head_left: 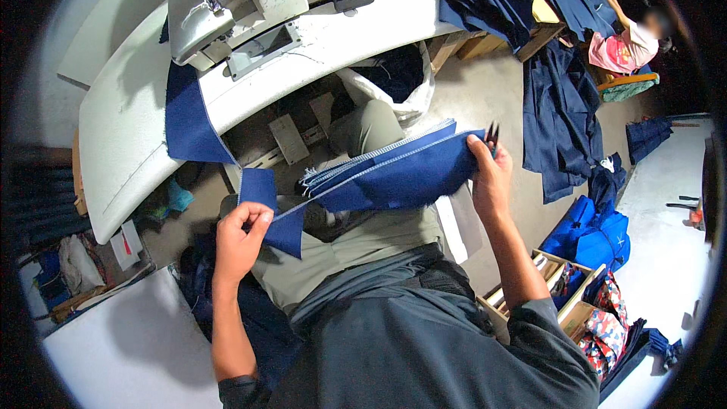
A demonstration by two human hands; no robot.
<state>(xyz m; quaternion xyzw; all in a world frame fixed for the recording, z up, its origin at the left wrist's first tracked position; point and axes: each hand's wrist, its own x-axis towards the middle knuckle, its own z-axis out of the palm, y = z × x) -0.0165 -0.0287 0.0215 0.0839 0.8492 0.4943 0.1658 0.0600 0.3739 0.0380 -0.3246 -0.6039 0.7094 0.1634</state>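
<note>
Best done, I'd judge, with the stitched edges kept level and lightly taut, and the points of the dark snips [494,135] turned away from the cloth. The stack of blue panels [401,182] is over the lap, before the counter [121,151] — its far end gripped by the right hand [491,170], snips apparently tucked in too, though fingers hide the handles. The left hand [244,238] pinches the blue cloth's edge, fingertips closed.

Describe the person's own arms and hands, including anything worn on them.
The left hand and right hand are ungloved, with no watch or bracelet visible. Both forearms are bare below short, dark charcoal sleeves.
</note>
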